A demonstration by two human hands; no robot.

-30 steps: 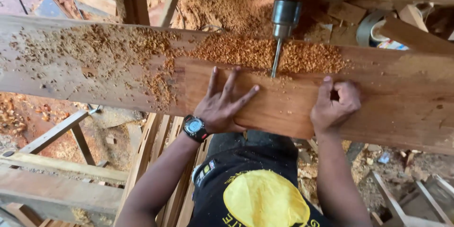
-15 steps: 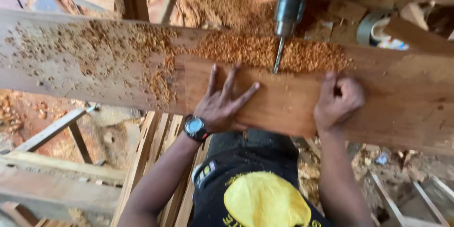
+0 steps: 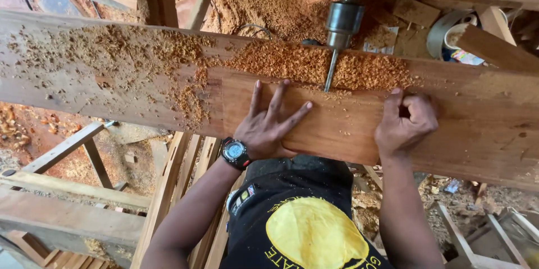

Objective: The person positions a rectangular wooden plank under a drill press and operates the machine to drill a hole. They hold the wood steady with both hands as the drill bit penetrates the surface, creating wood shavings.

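My left hand (image 3: 264, 126) presses flat, fingers spread, on the board (image 3: 331, 129); my right hand (image 3: 405, 123) is clenched on it. Fingertips sit near the drill bit (image 3: 330, 71); a slip could catch them.

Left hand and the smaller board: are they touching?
Touching. The head view shows the left hand pressed flat, fingers spread, on the smaller board, just short of the drill bit.
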